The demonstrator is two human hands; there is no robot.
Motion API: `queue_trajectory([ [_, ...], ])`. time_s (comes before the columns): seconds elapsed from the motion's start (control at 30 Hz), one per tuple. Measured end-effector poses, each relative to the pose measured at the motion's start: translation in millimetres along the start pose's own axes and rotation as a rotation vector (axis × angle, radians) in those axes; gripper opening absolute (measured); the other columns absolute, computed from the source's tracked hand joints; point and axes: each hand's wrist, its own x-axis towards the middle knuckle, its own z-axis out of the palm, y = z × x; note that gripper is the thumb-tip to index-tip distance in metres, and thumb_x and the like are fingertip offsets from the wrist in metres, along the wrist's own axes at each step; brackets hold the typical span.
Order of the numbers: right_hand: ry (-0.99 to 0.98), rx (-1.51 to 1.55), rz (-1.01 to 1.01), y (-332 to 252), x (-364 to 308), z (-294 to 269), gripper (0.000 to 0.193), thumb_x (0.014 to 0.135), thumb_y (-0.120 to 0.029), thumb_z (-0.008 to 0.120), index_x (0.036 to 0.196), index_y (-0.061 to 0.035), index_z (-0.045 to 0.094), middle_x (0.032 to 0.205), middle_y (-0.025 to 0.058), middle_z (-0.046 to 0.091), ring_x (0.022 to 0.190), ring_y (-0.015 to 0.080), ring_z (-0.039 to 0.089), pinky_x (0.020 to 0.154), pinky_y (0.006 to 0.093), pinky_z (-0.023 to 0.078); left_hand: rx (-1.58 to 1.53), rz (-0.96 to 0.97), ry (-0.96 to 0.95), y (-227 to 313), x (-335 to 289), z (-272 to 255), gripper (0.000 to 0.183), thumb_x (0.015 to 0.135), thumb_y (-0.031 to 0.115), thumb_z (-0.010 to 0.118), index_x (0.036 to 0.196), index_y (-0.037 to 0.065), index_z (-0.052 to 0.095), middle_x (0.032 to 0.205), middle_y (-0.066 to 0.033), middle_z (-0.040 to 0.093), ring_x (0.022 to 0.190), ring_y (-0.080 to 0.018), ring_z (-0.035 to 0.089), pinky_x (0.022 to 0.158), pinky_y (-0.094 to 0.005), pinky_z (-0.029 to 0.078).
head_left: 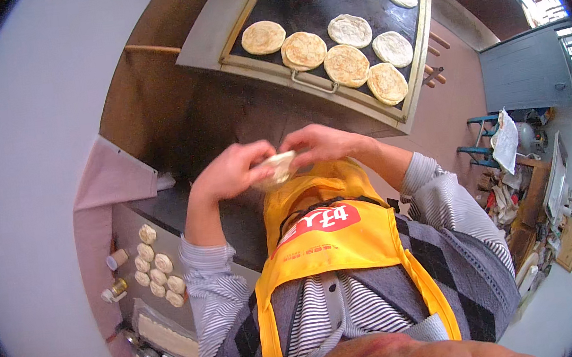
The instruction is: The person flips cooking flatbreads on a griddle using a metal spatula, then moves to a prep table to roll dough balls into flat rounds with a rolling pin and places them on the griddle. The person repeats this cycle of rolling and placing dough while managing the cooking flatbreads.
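Close in, a shiny yellow apron (338,243) over a striped shirt, with both hands up in front of the chest: left hand (229,172) and right hand (321,143) pinching a soft, pale, flat piece of dough (278,167) between the fingers. Off to the left, small round dough lumps (156,265) in rows on a grey counter (124,227), beside two little jars (116,274). Farther out, round flatbreads (347,65), some golden and spotty, some still white, on a big black flat griddle (306,5).
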Motion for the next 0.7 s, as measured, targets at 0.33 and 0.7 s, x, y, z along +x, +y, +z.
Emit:
queue_trajectory([
  [0.33,1.083,-0.408,-0.076,41.9,31.7,-210.2,0.022,0.086,-0.011,0.069,0.107,-0.0024,0.067,0.096,0.0158,0.070,0.089,0.0292,0.068,0.080,0.0372,0.053,0.364,0.362,0.174,-34.3,294.3,-138.8,0.026,0.091,0.016,0.065,0.115,0.008,0.069,0.098,-0.0163,0.071,0.089,-0.0344,0.069,0.078,-0.0391,0.054],
  [0.7,1.091,-0.995,0.229,130.3,72.5,-251.6,0.031,0.084,-0.005,0.058,0.113,-0.0050,0.065,0.130,0.0131,0.060,0.123,0.0314,0.056,0.104,0.0440,0.042,0.778,0.457,0.219,-153.9,410.0,-129.4,0.039,0.093,0.012,0.054,0.131,0.012,0.060,0.149,-0.0059,0.049,0.144,-0.0222,0.038,0.114,-0.0623,0.028],
])
